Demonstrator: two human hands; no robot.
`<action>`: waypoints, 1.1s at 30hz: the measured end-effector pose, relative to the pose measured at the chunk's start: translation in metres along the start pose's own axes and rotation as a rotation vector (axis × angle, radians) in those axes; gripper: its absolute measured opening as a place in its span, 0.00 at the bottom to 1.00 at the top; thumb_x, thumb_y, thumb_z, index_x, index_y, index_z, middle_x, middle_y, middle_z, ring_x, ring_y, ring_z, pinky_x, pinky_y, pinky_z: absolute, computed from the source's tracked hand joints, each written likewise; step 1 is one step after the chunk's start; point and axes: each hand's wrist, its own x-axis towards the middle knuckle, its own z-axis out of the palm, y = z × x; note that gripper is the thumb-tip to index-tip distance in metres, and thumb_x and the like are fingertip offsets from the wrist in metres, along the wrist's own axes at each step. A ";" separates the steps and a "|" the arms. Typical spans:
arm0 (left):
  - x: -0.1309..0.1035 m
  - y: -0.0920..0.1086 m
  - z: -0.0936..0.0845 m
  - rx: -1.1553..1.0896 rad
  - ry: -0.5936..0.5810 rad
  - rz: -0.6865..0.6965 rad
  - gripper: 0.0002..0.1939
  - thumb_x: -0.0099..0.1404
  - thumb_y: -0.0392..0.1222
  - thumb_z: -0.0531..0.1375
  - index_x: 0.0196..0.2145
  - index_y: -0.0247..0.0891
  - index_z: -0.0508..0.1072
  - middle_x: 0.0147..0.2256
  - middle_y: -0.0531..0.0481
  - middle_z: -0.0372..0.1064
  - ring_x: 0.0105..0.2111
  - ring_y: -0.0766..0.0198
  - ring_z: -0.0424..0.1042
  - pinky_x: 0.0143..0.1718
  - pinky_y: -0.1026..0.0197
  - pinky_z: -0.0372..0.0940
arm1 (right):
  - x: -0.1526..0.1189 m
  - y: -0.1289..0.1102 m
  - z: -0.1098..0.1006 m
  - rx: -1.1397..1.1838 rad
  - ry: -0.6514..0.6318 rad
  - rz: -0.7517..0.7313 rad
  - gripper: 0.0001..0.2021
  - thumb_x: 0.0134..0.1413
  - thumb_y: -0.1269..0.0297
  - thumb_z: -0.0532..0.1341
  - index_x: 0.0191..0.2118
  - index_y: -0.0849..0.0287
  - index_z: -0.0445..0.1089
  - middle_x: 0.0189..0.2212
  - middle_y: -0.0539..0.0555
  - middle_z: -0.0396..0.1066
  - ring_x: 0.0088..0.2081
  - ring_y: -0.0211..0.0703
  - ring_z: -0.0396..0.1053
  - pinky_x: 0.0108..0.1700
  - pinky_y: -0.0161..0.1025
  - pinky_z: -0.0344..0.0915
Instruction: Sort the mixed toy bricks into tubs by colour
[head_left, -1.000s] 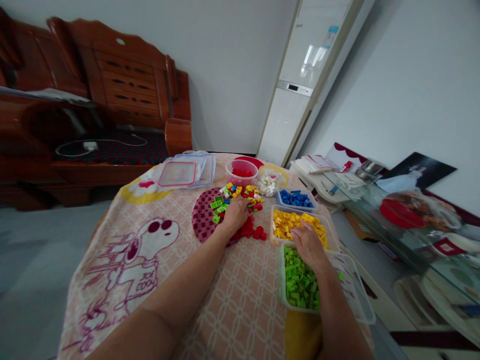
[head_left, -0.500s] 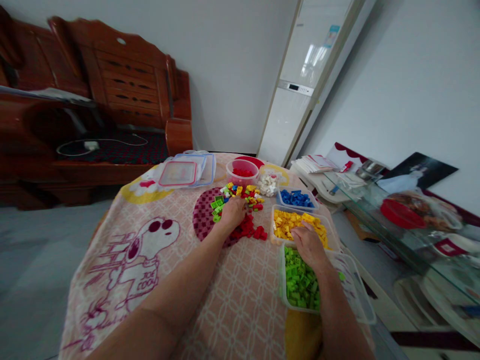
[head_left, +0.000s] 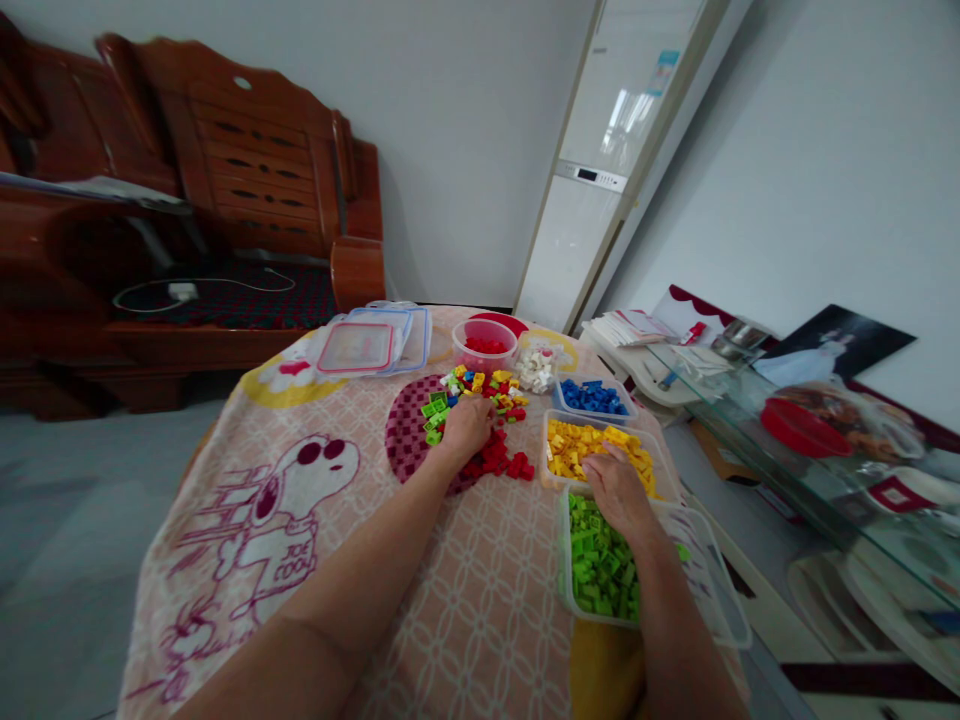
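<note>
At the centre of the frame, the left hand (head_left: 466,428) is reaching into the mixed bricks (head_left: 480,381); red bricks (head_left: 495,456) are lying just beside it. At right of centre, the right hand (head_left: 619,490) is hovering at the yellow bricks (head_left: 568,445), which are filling a clear container. Whether either hand is gripping a brick cannot be told. Green bricks (head_left: 600,565) are occupying the container below, toward the lower right. At lower left, a printed dog (head_left: 322,465) on the cloth (head_left: 487,580) is wearing a shirt whose lettering (head_left: 292,563) is reading "JOE COOL". At the upper right, a white cabinet unit (head_left: 559,235) is carrying a blue label (head_left: 664,72); its text is remaining too small to read.
</note>
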 end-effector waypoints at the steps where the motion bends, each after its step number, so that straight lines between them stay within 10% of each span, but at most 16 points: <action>1: 0.000 0.001 -0.001 0.002 0.001 0.001 0.09 0.64 0.36 0.55 0.36 0.35 0.76 0.39 0.43 0.73 0.45 0.58 0.71 0.46 0.61 0.65 | 0.000 0.000 0.000 0.001 0.002 -0.001 0.17 0.64 0.71 0.48 0.31 0.58 0.72 0.32 0.54 0.76 0.37 0.41 0.72 0.65 0.47 0.50; 19: 0.000 0.007 -0.005 -0.153 0.020 0.045 0.09 0.59 0.31 0.57 0.33 0.36 0.77 0.35 0.45 0.75 0.38 0.60 0.73 0.41 0.62 0.65 | -0.001 0.001 0.001 -0.012 -0.005 -0.013 0.17 0.64 0.70 0.47 0.30 0.58 0.70 0.30 0.54 0.74 0.36 0.41 0.71 0.65 0.48 0.50; 33: -0.037 0.089 0.006 -0.574 -0.031 0.569 0.13 0.59 0.27 0.56 0.39 0.35 0.76 0.39 0.45 0.74 0.41 0.62 0.72 0.45 0.61 0.66 | 0.001 0.001 0.002 0.015 0.041 -0.008 0.16 0.62 0.71 0.49 0.32 0.59 0.73 0.33 0.56 0.77 0.38 0.44 0.72 0.65 0.49 0.52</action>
